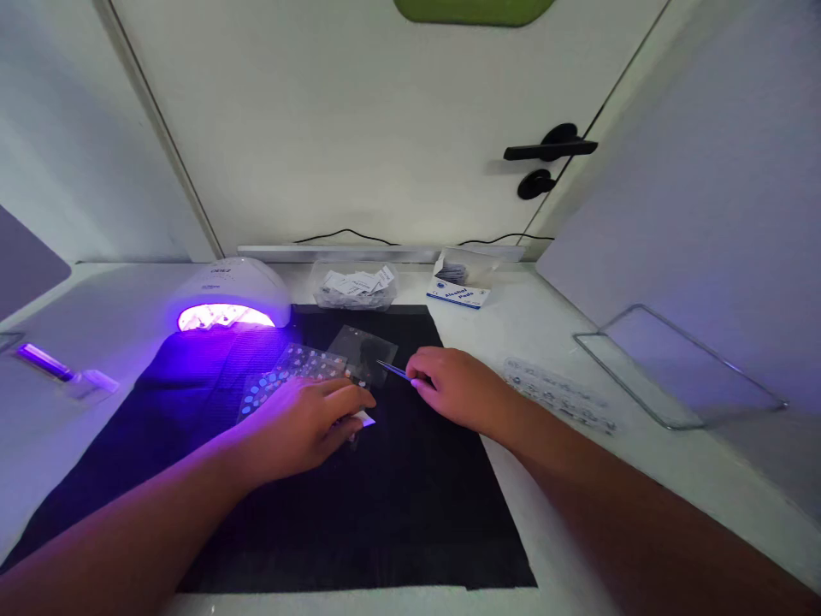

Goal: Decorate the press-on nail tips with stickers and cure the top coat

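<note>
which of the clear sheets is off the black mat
The sheet of clear nail tips to the right, lying on the white table. The dotted sheet and the plain clear sheet both lie on the black mat.
</note>
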Demonstrator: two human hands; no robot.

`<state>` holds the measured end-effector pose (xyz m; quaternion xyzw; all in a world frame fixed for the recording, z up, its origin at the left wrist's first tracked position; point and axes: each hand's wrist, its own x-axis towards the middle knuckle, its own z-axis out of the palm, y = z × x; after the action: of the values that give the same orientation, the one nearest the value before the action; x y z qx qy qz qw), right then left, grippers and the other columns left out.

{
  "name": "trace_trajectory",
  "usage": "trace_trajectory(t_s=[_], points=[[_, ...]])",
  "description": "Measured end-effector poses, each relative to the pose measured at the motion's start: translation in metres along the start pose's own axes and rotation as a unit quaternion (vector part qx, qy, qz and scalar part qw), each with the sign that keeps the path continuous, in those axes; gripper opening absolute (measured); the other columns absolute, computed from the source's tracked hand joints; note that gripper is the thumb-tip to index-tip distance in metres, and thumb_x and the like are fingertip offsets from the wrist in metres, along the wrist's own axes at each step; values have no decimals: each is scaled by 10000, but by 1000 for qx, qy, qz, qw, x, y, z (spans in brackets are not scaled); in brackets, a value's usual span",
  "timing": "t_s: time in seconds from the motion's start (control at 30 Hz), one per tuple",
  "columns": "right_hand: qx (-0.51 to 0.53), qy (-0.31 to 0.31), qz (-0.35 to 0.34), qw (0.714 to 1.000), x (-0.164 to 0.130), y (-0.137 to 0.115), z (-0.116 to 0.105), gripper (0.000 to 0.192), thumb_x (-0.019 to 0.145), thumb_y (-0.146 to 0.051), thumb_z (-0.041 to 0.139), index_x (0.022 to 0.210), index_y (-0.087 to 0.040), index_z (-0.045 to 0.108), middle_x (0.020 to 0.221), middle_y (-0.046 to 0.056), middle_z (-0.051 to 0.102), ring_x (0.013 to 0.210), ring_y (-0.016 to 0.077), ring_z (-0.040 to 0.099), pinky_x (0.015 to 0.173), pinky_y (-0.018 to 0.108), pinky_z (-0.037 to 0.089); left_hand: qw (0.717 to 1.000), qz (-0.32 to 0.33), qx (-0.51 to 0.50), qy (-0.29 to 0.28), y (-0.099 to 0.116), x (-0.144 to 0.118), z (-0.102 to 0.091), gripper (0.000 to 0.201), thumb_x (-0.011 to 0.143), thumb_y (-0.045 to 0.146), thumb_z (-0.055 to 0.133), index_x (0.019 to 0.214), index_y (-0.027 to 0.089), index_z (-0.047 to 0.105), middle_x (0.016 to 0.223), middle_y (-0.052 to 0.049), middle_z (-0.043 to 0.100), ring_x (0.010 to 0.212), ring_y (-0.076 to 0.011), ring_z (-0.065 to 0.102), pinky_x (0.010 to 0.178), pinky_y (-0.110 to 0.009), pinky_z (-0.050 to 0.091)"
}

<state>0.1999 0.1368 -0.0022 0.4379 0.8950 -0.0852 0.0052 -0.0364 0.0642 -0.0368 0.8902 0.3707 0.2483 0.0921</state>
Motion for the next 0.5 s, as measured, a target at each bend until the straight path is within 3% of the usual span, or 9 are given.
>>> trace_trajectory(t_s=[0.5], points=[[-11, 0, 6, 1000, 0, -2, 0, 128, 858, -172, 567, 902, -203, 684, 885, 22, 673, 722, 146, 568, 641, 264, 349, 1000, 2, -1, 1, 0, 1, 0, 156, 947, 180, 520, 1098, 210, 544, 854, -8, 668, 629, -148, 617, 578, -271, 430]])
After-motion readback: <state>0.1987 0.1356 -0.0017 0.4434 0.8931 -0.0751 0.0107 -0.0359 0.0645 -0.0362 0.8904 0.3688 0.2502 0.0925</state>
